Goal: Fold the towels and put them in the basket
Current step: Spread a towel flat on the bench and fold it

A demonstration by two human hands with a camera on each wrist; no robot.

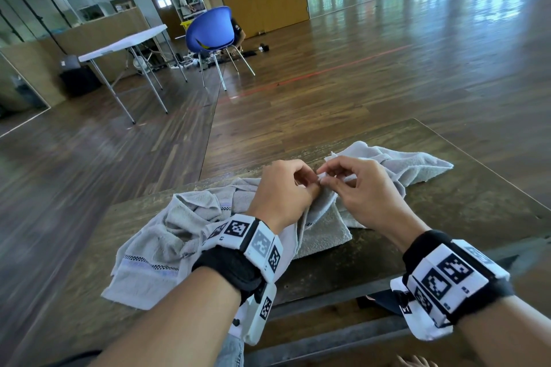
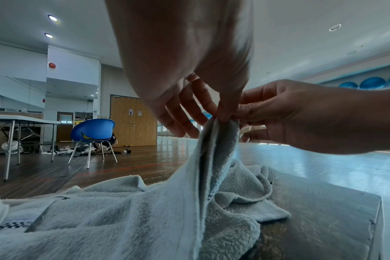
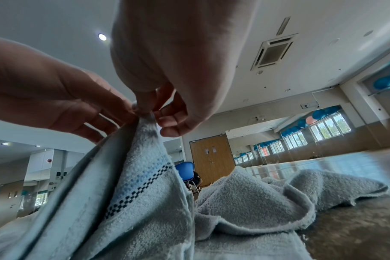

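Pinching one raised corner of the striped towel point(image 1: 167, 235) with left hand point(image 1: 280, 191) and right hand point(image 1: 366, 191), fingertips closed; remainder lying crumpled on table point(image 1: 447, 217). Risking slippage, tangling with second towel point(image 1: 411, 164). Basket unseen.

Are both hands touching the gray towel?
Touching. The left wrist view shows the left hand and right hand pinching the lifted towel edge between their fingertips.
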